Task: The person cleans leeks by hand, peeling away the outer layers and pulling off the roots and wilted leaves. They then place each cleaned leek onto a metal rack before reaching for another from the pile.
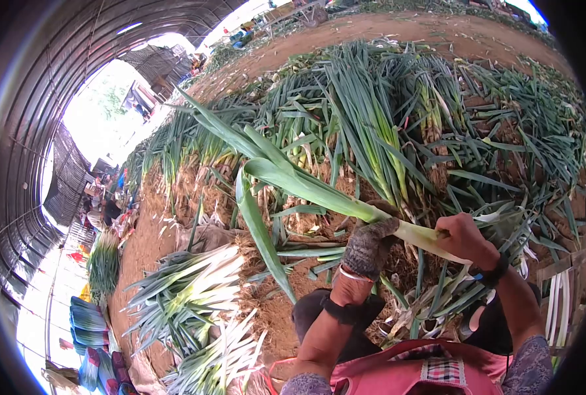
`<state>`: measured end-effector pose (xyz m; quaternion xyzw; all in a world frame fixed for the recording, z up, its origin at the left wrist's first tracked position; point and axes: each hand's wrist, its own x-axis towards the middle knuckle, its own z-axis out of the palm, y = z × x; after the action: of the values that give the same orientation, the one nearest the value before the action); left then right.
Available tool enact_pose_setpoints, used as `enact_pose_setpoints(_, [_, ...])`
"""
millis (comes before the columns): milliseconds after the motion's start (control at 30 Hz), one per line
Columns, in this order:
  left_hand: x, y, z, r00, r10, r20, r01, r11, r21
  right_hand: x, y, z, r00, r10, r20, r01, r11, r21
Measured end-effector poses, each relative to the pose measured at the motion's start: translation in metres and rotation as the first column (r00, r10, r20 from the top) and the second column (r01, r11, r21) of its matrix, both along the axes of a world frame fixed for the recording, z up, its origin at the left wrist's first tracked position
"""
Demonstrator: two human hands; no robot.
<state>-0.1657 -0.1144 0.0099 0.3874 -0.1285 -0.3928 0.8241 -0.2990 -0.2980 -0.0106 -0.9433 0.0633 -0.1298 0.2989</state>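
A large leek (pixel 312 189) lies slantwise across the middle, green leaves to the upper left, pale stem to the lower right. My left hand (pixel 372 249), in a dirty grey glove, is wrapped round the stem where green turns white. Farther down the pale stem, my bare right hand (pixel 467 238) has its fingers closed against it, near the root end. Behind the stem stands a bundle of unpeeled leeks (pixel 372 125). Pale-stemmed leeks (pixel 207 289) are piled at the lower left.
Rows of leeks with roots (pixel 207 145) cover the ground ahead. Loose leaves and peelings (pixel 437 299) lie round my knees. Wrapped bundles (pixel 89 322) stand at the far left, near a person (pixel 112 209). A slatted crate (pixel 566 289) is at the right.
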Motion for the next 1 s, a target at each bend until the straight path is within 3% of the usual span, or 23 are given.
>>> enact_pose_setpoints(33, [0.000,0.002,0.002,1.000,-0.015,0.005,0.015,0.999,-0.038,0.000,-0.002,0.000,0.999,-0.007,-0.037,0.010,0.997,0.078])
enact_pose_setpoints(67, [0.000,0.003,0.004,1.000,-0.030,0.011,0.030,0.997,-0.075,-0.001,-0.001,0.001,0.996,-0.041,-0.074,0.063,0.946,0.319])
enact_pose_setpoints(133, [0.000,0.002,0.003,0.999,0.001,0.041,0.003,0.994,-0.110,-0.006,0.003,0.005,0.983,-0.076,-0.167,0.174,0.670,0.722])
enact_pose_setpoints(167, [0.001,0.002,0.004,0.998,0.018,0.058,-0.011,0.992,-0.130,-0.007,-0.001,0.003,0.972,-0.074,-0.222,0.224,0.571,0.790])
enact_pose_setpoints(200, [0.002,0.004,0.004,0.897,0.082,0.435,-0.117,0.992,0.053,-0.010,-0.006,-0.004,0.979,-0.105,-0.174,0.203,0.546,0.813])
enact_pose_setpoints(233, [0.002,0.008,0.004,0.659,0.056,0.750,-0.282,0.943,0.178,-0.014,-0.012,-0.016,0.983,-0.136,-0.126,0.179,0.521,0.835])
enact_pose_setpoints(333, [0.005,0.008,-0.003,0.234,-0.042,0.971,-0.595,0.784,0.177,-0.019,-0.018,-0.029,0.983,-0.171,-0.069,0.132,0.387,0.913])
enact_pose_setpoints(367, [0.003,0.006,-0.002,0.234,-0.034,0.972,-0.650,0.738,0.182,-0.021,-0.019,-0.027,0.985,-0.157,-0.068,0.121,0.361,0.925])
enact_pose_setpoints(400, [0.002,0.008,0.003,0.381,0.043,0.924,-0.596,0.775,0.210,-0.023,-0.016,-0.019,0.987,-0.146,-0.068,0.113,0.331,0.937])
enact_pose_setpoints(467, [-0.001,0.012,0.014,0.641,0.208,0.739,-0.506,0.838,0.203,-0.023,-0.013,0.008,0.978,-0.182,-0.099,0.125,0.140,0.982])
enact_pose_setpoints(500, [-0.005,0.014,0.033,0.910,0.307,0.279,-0.352,0.927,0.127,-0.026,-0.018,0.009,0.974,-0.213,-0.072,0.098,0.111,0.989])
enact_pose_setpoints(533, [-0.005,0.017,0.045,0.936,0.234,-0.262,-0.248,0.968,-0.023,-0.029,-0.024,0.011,0.968,-0.247,-0.048,0.071,0.084,0.994])
enact_pose_setpoints(567, [0.012,0.023,0.021,0.908,0.368,0.199,-0.391,0.916,0.088,-0.032,-0.036,0.014,0.928,-0.362,-0.091,0.104,0.017,0.994])
enact_pose_setpoints(600, [0.016,0.026,0.021,0.798,0.325,0.508,-0.444,0.887,0.129,-0.039,-0.053,0.014,0.889,-0.447,-0.103,0.098,-0.034,0.995])
enact_pose_setpoints(633, [0.019,0.030,0.019,0.598,0.272,0.754,-0.545,0.828,0.132,-0.047,-0.080,0.012,0.843,-0.530,-0.089,0.035,-0.111,0.993])
enact_pose_setpoints(700, [0.044,0.047,0.026,0.451,0.209,0.868,-0.561,0.823,0.093,-0.076,-0.145,0.005,0.719,-0.693,-0.048,-0.165,-0.237,0.957])
enact_pose_setpoints(733, [0.064,0.058,0.016,0.633,0.312,0.708,-0.459,0.888,0.018,-0.098,-0.169,0.006,0.627,-0.778,0.045,-0.247,-0.144,0.958])
enact_pose_setpoints(767, [0.083,0.069,0.006,0.781,0.381,0.495,-0.388,0.917,-0.093,-0.121,-0.201,-0.003,0.486,-0.872,0.050,-0.353,-0.144,0.925])
enact_pose_setpoints(800, [0.089,0.076,0.008,0.958,0.287,-0.011,-0.276,0.912,-0.302,-0.145,-0.227,-0.013,0.401,-0.914,0.068,-0.390,-0.103,0.915])
enact_pose_setpoints(867, [0.091,0.081,0.011,0.952,0.284,-0.117,-0.307,0.860,-0.407,-0.158,-0.228,-0.001,0.152,-0.988,-0.030,-0.124,-0.049,0.991])
enact_pose_setpoints(900, [0.093,0.081,0.012,0.899,0.404,-0.168,-0.438,0.830,-0.346,-0.158,-0.227,-0.001,0.125,-0.992,-0.034,0.027,-0.031,0.999])
enact_pose_setpoints(967, [0.091,0.078,0.013,0.863,0.487,-0.133,-0.504,0.812,-0.295,-0.155,-0.226,-0.002,0.075,-0.997,-0.029,0.319,-0.003,0.948])
enact_pose_setpoints(1000, [0.089,0.077,0.013,0.844,0.524,-0.113,-0.534,0.802,-0.269,-0.150,-0.222,-0.002,0.094,-0.994,0.048,0.350,0.078,0.933])
